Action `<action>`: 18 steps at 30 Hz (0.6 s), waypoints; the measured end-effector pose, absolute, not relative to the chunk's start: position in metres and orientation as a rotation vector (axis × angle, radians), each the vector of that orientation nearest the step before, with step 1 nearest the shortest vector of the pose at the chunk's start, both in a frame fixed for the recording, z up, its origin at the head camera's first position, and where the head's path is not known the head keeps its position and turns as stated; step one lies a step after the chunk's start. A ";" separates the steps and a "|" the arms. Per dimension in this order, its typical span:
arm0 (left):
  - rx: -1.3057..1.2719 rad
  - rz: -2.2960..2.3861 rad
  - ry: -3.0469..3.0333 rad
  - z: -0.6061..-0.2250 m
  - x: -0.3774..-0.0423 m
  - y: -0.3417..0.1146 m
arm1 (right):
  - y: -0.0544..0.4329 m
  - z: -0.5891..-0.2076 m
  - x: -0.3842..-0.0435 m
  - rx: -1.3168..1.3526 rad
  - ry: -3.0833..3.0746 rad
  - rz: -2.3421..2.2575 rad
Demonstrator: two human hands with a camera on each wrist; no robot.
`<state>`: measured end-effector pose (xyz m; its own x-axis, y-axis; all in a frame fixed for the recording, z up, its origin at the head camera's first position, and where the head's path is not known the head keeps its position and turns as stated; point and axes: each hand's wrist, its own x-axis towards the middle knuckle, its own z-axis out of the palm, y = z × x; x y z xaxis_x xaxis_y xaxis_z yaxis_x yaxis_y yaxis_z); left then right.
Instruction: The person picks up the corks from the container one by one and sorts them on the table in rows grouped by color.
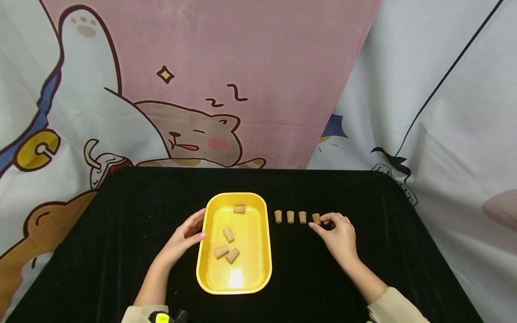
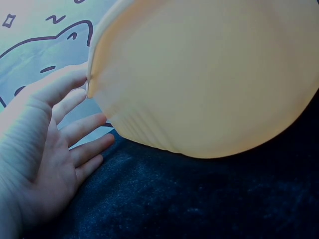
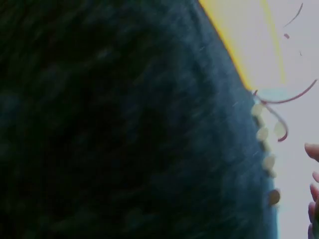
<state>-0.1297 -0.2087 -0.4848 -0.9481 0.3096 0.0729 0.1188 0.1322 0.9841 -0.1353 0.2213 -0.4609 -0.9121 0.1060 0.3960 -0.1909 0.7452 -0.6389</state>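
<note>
My left hand [image 1: 183, 237] rests at the left side of a yellow tray [image 1: 263, 251], thumb and fingers extended against its edge. In the left wrist view the same hand [image 2: 60, 134] touches the tray's rim with its fingers loosely spread. Several corks lie in the tray, such as one cork [image 1: 221, 251]. Right of it, several corks stand in a row, from the leftmost cork [image 1: 278, 216] to the rightmost cork [image 1: 316, 218]. My right hand [image 1: 339, 235] is at that rightmost cork, thumb and forefinger parted around it; in the right wrist view its fingertips appear apart from the row.
A black cloth [image 1: 157, 193] covers the table. Behind it hangs a cartoon-printed curtain [image 1: 282, 80]. At the far right edge of the head view is a blurred pinkish shape [image 1: 502, 208].
</note>
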 end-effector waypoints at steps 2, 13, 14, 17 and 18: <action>0.428 1.931 2.246 -0.485 -0.130 -0.209 | 0.216 -0.452 -0.134 0.138 -2.519 1.006; 0.434 1.932 2.233 -0.484 -0.131 -0.209 | 0.171 -0.412 -0.124 0.605 -2.461 1.014; 0.432 1.932 2.232 -0.483 -0.131 -0.209 | 0.167 -0.410 -0.125 0.658 -2.464 1.006; 0.427 1.931 2.230 -0.483 -0.131 -0.209 | 0.155 -0.404 -0.126 0.796 -2.490 0.973; 0.425 1.931 2.229 -0.483 -0.130 -0.209 | 0.151 -0.403 -0.127 0.840 -2.502 0.964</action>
